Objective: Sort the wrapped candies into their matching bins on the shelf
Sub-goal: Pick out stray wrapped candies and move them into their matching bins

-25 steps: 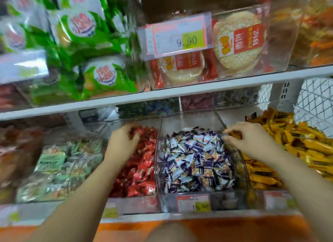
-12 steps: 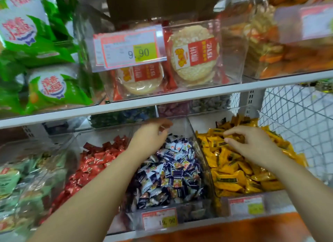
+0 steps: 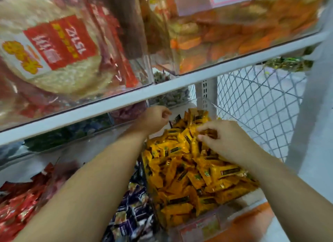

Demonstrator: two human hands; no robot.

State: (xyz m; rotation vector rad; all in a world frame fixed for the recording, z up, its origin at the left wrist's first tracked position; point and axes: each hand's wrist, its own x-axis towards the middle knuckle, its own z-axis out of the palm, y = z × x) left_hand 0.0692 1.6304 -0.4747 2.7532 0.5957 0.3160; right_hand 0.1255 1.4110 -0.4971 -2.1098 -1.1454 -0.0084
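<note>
At the top of the yellow bin (image 3: pixel 198 229), our right hand (image 3: pixel 225 142) pinches a light, slippery candy (image 3: pixel 209 133), best taken by its crimped end, while our left hand (image 3: pixel 155 119) curls at the bin's back, its contents impossible to tell.

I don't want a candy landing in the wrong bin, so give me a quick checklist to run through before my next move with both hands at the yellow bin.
1. Grip: ok, the right hand pinches a wrapper atop the yellow candies.
2. Wrapper belongs there: cannot tell, too blurred.
3. Free hand: cannot tell, the left hand is curled at the bin's back.
4. Way to the purple candies: not ok, the left forearm crosses over them.
5. Way to the red candies: ok, uncovered.
</note>
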